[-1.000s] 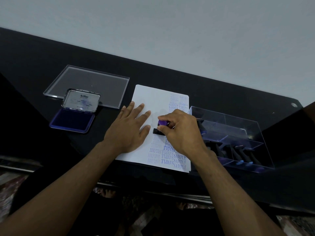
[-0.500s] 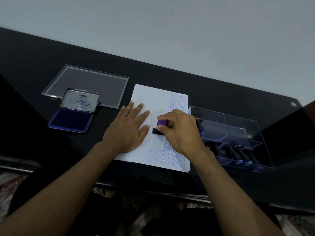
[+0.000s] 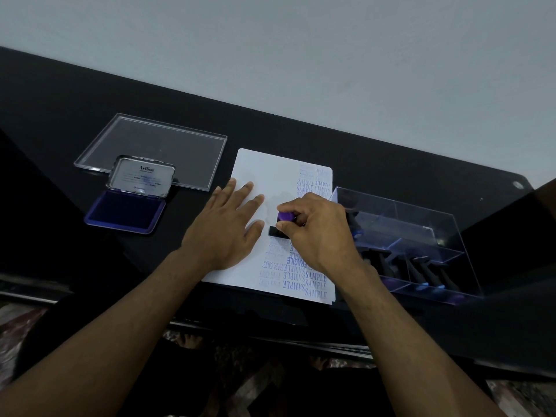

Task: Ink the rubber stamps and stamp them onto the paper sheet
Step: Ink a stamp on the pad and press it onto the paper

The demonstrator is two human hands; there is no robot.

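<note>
A white paper sheet (image 3: 270, 173) lies on the black table, its right side covered with blue stamped words such as SAMPLE, FRAGILE and FAX OUT. My left hand (image 3: 228, 227) rests flat on the sheet's left half, fingers straight. My right hand (image 3: 316, 230) grips a rubber stamp (image 3: 284, 219) with a purple knob and a black base, and the base sits on the paper near its middle. An open ink pad (image 3: 123, 210) with a dark blue surface and a raised lid lies to the left.
A clear plastic lid (image 3: 156, 149) lies flat behind the ink pad. Right of the paper stands a clear plastic box (image 3: 421, 236) holding several more black-handled stamps. The table's near edge runs just below the sheet.
Almost nothing has moved. My right hand keeps the stamp pressed at the same spot on the paper and my left hand stays flat.
</note>
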